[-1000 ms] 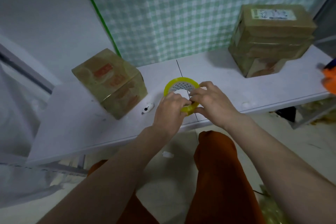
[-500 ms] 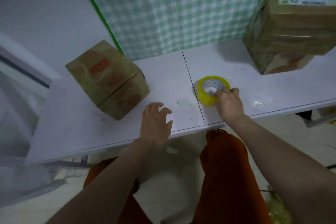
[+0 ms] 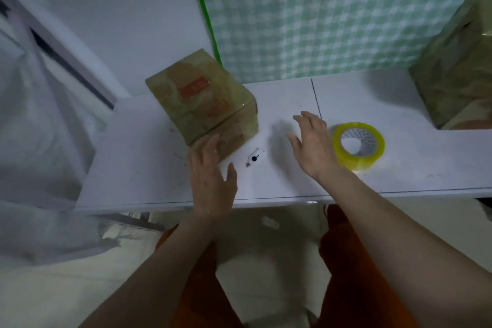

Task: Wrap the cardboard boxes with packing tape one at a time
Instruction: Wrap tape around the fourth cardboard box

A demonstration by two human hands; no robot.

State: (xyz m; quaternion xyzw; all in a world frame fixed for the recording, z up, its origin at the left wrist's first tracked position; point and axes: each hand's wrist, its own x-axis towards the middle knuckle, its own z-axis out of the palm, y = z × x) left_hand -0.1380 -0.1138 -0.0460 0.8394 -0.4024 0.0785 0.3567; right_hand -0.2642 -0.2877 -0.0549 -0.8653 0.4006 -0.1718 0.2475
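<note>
A small cardboard box [image 3: 202, 101] with a red label, shiny with tape, stands on the white table [image 3: 412, 162] at centre left. My left hand [image 3: 211, 178] is open, its fingertips at the box's near corner. My right hand [image 3: 310, 148] is open and hovers over the table to the right of the box, apart from it. A yellow roll of packing tape [image 3: 359, 145] lies flat on the table just right of my right hand, not held. A bigger taped box stack [image 3: 458, 69] stands at the far right, partly cut off.
A small white object with a black dot [image 3: 254, 159] lies on the table between my hands. White plastic sheeting [image 3: 40, 141] hangs at the left. A green checked cloth [image 3: 332, 13] covers the wall behind. My knees in orange trousers [image 3: 354, 261] are below the table edge.
My right hand let go of the tape roll, which now lies on the table. Both hands moved left toward the small box, and the view swung left.
</note>
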